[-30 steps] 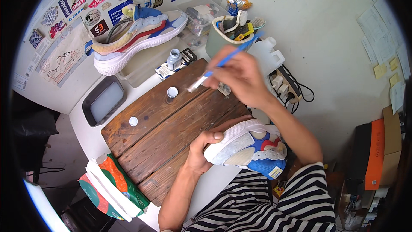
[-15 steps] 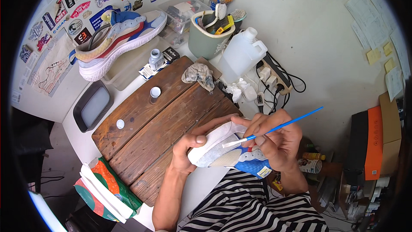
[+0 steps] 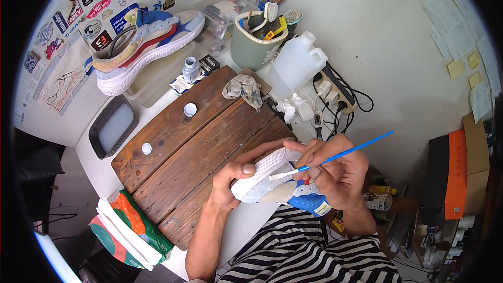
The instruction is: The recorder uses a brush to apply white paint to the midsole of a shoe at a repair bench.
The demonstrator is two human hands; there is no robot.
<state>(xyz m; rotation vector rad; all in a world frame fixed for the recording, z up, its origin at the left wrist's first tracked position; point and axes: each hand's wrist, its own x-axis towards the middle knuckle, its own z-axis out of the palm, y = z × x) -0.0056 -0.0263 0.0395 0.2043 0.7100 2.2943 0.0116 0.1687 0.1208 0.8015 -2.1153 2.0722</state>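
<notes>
My left hand is closed around the toe end of a sneaker, its thumb pressed on the pale mesh. The shoe has white, grey and cream panels with blue and a touch of red at the heel end. Pinched in my right hand is a thin blue paintbrush. Its flat pale bristles lie against or just over the grey side panel; actual contact is too fine to tell. The right hand's lower fingers are close to the shoe's heel part.
A wooden board carries white caps and a stained rag. Beyond it stand a paint bottle, the matching sneaker, a green bucket, a jug and a power strip. A tissue pack sits left.
The brush tip has shifted very slightly left along the grey panel. The shoe and my left hand have moved a few pixels to the right; both grips look the same.
</notes>
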